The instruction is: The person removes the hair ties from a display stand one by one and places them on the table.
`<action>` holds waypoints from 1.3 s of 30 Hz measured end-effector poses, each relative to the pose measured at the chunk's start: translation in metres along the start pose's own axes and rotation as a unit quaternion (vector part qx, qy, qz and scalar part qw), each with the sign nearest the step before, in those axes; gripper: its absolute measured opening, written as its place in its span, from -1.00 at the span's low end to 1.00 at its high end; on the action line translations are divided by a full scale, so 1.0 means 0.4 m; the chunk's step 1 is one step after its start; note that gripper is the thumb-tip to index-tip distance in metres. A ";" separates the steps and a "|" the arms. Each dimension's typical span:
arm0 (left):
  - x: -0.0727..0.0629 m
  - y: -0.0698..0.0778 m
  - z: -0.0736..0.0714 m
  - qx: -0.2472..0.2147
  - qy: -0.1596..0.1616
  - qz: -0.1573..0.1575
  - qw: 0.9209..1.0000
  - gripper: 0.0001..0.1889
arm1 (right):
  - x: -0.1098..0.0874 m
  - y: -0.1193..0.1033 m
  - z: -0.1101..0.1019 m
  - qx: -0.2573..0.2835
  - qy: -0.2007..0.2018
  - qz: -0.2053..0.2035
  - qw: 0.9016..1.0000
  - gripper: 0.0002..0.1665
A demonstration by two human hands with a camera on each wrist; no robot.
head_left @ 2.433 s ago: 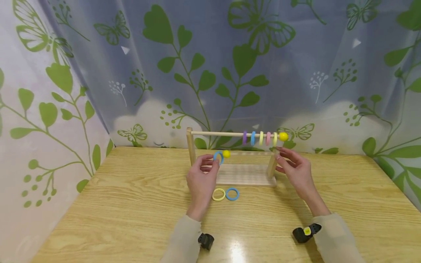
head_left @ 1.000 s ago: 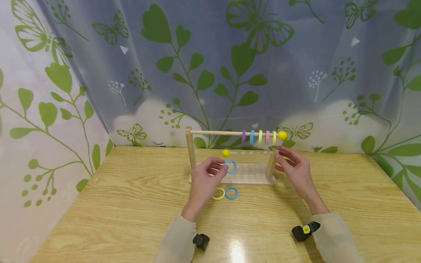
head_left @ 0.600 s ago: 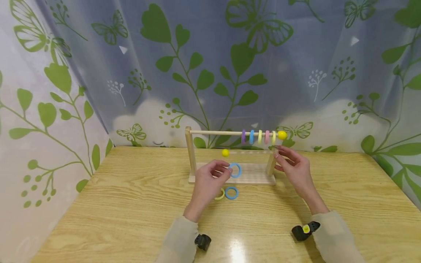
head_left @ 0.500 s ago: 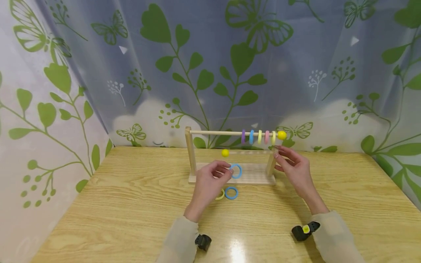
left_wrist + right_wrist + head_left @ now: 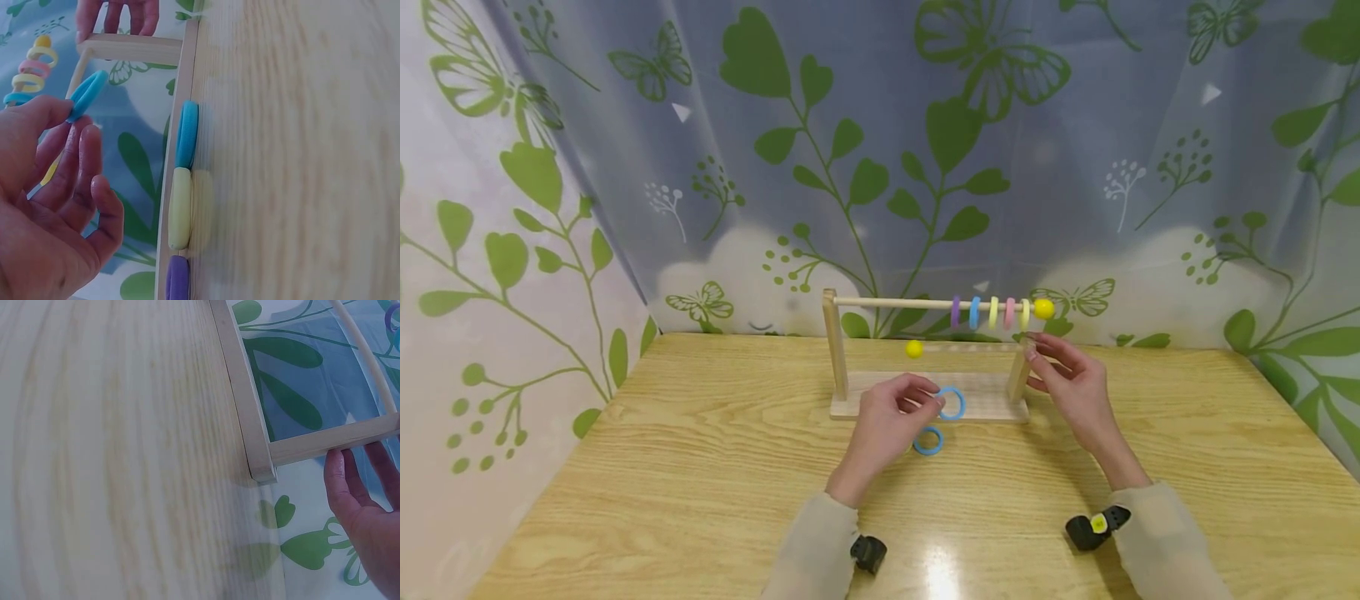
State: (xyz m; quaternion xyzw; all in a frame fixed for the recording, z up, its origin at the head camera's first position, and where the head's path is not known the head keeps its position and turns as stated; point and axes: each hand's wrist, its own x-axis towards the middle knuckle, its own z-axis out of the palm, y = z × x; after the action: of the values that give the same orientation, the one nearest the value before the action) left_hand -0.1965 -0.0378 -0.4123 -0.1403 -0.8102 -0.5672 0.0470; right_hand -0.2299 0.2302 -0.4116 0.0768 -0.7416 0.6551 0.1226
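Note:
My left hand (image 5: 891, 417) pinches a light blue ring (image 5: 953, 403) between thumb and fingertips, in front of the wooden stand's base (image 5: 992, 410). In the left wrist view that ring (image 5: 89, 95) is tilted, off the lower rod, while my other fingers curl loosely. My right hand (image 5: 1075, 387) holds the stand's short right post (image 5: 1019, 377) near its top. In the right wrist view the lower fingers (image 5: 336, 478) touch the post's outer side. A second blue ring (image 5: 928, 441) lies on the table; a yellow ring (image 5: 180, 209) and a purple ring (image 5: 177, 280) are hidden from the head view.
The tall left post (image 5: 835, 346) carries an upper rod (image 5: 895, 304) with several coloured rings (image 5: 974, 312) and a yellow end ball (image 5: 1044, 309). The lower rod (image 5: 973, 348) ends in another yellow ball (image 5: 913, 349) at its left. A patterned curtain (image 5: 880, 167) hangs behind the table.
My left hand has carried the blue ring from beside the lower rod's ball down and right. It now covers the yellow ring on the table. My right hand stays on the post.

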 end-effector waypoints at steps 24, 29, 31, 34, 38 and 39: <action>0.016 -0.011 0.019 0.054 -0.086 -0.044 0.994 -0.91 | 0.001 -0.001 0.002 -0.011 0.003 0.003 1.000 -0.43; 0.018 -0.009 0.023 0.074 -0.098 -0.040 0.992 -0.91 | 0.000 0.000 0.001 -0.017 0.002 0.003 1.000 -0.42; 0.019 -0.008 0.025 0.084 -0.100 -0.037 0.991 -0.91 | 0.000 0.000 0.001 -0.019 0.002 0.003 1.000 -0.42; 0.022 -0.010 0.027 0.099 -0.102 -0.036 0.989 -0.90 | 0.000 -0.001 0.002 -0.020 0.002 0.002 1.000 -0.42; 0.025 -0.013 0.030 0.116 -0.109 -0.030 0.987 -0.90 | 0.000 0.000 0.001 -0.022 0.001 0.000 1.000 -0.43; 0.025 -0.013 0.031 0.119 -0.111 -0.029 0.986 -0.90 | 0.000 -0.001 0.001 -0.023 0.001 0.000 1.000 -0.43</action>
State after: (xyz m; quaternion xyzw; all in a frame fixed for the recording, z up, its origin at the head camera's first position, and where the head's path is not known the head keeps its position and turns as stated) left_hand -0.2065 -0.0262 -0.4190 -0.1726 -0.8757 -0.4488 -0.0432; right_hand -0.2298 0.2297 -0.4115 0.0736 -0.7561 0.6381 0.1255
